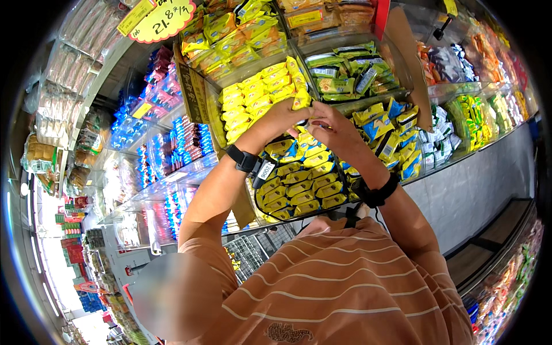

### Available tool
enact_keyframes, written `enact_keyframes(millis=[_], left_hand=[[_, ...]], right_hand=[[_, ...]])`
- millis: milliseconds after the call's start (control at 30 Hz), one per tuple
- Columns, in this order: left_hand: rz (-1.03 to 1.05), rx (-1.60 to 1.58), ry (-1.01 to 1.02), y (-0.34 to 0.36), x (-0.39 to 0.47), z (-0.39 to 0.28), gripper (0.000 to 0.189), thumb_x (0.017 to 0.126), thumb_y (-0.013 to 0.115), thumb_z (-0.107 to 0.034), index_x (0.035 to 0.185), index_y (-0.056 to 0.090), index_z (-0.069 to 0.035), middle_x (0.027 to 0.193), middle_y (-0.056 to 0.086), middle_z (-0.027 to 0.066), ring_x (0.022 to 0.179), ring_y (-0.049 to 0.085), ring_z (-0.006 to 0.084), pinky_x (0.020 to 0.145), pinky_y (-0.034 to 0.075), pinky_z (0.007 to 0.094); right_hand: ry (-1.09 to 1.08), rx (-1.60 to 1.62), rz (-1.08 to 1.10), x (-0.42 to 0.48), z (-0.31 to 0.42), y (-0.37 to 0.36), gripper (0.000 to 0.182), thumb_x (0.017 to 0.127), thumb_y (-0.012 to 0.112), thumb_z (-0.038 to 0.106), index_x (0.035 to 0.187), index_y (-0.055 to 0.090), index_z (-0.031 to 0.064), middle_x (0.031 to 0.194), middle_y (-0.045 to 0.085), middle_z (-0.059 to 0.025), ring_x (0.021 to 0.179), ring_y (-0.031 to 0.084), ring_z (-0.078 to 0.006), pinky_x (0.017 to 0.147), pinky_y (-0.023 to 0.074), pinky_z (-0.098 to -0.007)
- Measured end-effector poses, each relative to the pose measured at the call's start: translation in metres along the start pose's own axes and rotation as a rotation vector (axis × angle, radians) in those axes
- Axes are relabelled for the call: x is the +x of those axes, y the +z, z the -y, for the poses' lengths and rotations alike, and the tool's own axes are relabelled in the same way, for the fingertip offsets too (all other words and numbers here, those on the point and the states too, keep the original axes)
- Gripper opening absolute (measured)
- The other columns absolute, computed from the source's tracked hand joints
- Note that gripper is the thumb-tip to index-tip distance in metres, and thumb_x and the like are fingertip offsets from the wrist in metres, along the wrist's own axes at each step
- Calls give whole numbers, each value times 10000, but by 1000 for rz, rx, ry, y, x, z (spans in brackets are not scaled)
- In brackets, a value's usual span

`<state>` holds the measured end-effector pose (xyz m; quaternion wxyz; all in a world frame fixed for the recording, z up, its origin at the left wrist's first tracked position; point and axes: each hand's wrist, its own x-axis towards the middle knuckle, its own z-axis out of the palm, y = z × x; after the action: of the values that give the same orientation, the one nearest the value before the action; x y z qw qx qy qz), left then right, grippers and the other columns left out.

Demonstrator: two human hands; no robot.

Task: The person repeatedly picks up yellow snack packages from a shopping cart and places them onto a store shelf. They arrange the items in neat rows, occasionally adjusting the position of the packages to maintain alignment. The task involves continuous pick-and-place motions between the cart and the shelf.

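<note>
Both of my hands meet over the divided snack display. My left hand (280, 117) has its fingers on a small yellow wrapped packet (302, 99), which stands up at the right end of the bright yellow packet rows (254, 97). My right hand (334, 129) comes in from the other side, its bent fingertips close to my left fingertips. Whether those right fingers grip anything is hidden. Below my hands lie rows of yellow packets with dark pictures (302, 185). Green packets (358, 73) fill the compartment beyond my right hand.
Clear plastic dividers and a cardboard flap (189, 88) edge the compartments. Yellow and blue packets (388, 133) lie to the right. Blue and pink packets (155, 90) fill the left shelves. A wire basket (246, 254) is below the display edge. A yellow price sign (164, 19) hangs upper left.
</note>
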<state>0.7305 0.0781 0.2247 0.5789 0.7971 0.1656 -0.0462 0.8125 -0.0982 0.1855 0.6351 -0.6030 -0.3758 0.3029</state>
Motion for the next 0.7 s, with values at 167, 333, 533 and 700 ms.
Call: enact_keyframes(millis=[167, 333, 533, 700], left_hand=[[-133, 216, -177, -35, 31, 4, 559, 868, 607, -529, 1031, 618, 5, 924, 618, 51, 751, 560, 133, 558, 490, 283], [-147, 433, -245, -29, 52, -15, 550, 829, 596, -520, 863, 608, 29, 722, 619, 116, 572, 555, 177, 506, 441, 315], [-109, 735, -116, -23, 83, 1, 577, 830, 579, -480, 833, 622, 95, 683, 633, 213, 614, 634, 287, 578, 492, 396], [-182, 805, -133, -13, 101, 11, 730, 844, 557, -407, 1114, 493, 268, 1071, 617, 375, 1012, 643, 422, 868, 509, 432]], right_hand=[[85, 48, -40, 2, -22, -23, 590, 926, 592, 232, 1441, 379, 38, 1271, 540, -151, 1007, 596, -208, 838, 515, -367], [140, 123, -80, -2, -24, -32, 558, 943, 574, 259, 1427, 396, 46, 1236, 533, -110, 945, 604, -183, 772, 538, -356], [170, 119, -55, -12, -19, -33, 543, 957, 551, 278, 1424, 387, 55, 1158, 526, -86, 998, 611, -209, 797, 545, -385], [180, 126, -48, -13, -20, -34, 512, 970, 524, 267, 1417, 380, 63, 1161, 508, -95, 1010, 616, -234, 806, 559, -416]])
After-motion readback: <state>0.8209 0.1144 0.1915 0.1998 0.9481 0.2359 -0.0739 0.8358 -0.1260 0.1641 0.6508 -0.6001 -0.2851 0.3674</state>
